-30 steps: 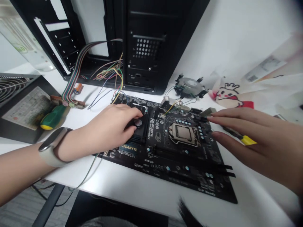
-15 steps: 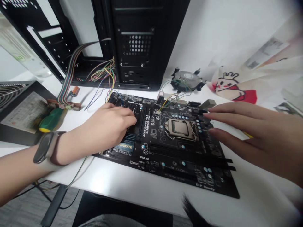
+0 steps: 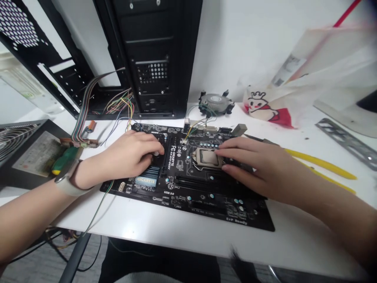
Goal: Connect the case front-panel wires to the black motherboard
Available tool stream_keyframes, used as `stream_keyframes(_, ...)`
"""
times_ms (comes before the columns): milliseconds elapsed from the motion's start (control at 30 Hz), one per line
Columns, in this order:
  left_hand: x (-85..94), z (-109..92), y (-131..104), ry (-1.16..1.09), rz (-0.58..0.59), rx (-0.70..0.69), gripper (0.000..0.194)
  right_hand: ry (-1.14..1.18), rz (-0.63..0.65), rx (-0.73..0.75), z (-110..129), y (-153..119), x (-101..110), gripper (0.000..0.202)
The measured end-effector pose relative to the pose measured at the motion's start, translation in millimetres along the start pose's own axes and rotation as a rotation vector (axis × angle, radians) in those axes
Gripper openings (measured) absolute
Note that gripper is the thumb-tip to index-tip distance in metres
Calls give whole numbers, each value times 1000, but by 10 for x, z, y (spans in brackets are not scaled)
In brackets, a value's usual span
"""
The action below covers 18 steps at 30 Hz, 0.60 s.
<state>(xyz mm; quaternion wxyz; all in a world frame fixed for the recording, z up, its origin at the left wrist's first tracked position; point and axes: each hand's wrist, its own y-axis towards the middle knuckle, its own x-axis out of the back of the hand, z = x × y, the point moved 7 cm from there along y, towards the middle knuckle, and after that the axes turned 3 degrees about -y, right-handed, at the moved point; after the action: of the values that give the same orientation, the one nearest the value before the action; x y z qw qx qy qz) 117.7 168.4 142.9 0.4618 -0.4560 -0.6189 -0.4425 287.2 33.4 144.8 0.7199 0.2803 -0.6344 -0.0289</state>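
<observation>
A black motherboard [image 3: 176, 204] lies flat on the white table. My left hand [image 3: 132, 153] rests on its left part, above the blue heatsink [image 3: 146, 181], with fingers curled down onto the board; whatever is under the fingertips is hidden. Over the right part of the board is my right hand [image 3: 250, 163], its fingers apart and its fingertips at the right edge of the silver CPU socket [image 3: 207, 157]. Thin wires run from a small connector [image 3: 184, 141] above the socket toward the cooler fan [image 3: 216, 103] behind the board.
Behind the board stands a black computer case [image 3: 159, 35]. At the left are a power supply [image 3: 32, 157], a green screwdriver [image 3: 66, 160] and a ribbon cable [image 3: 85, 102]. Yellow-handled pliers [image 3: 326, 165], a metal strip [image 3: 347, 141] and a printed bag [image 3: 268, 108] lie right.
My right hand has moved left from the board's right edge to the CPU socket. My left hand stays on the board's left part. The view has shifted to the right.
</observation>
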Motion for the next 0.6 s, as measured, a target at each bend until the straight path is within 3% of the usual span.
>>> stream_keyframes(267, -66, -19, 30, 168, 49, -33, 28, 39, 24, -2, -8, -6, -73, 29)
stream_keyframes(600, -123, -45, 49, 209, 130, -30, 27, 72, 57, -59, -66, -34, -119, 32)
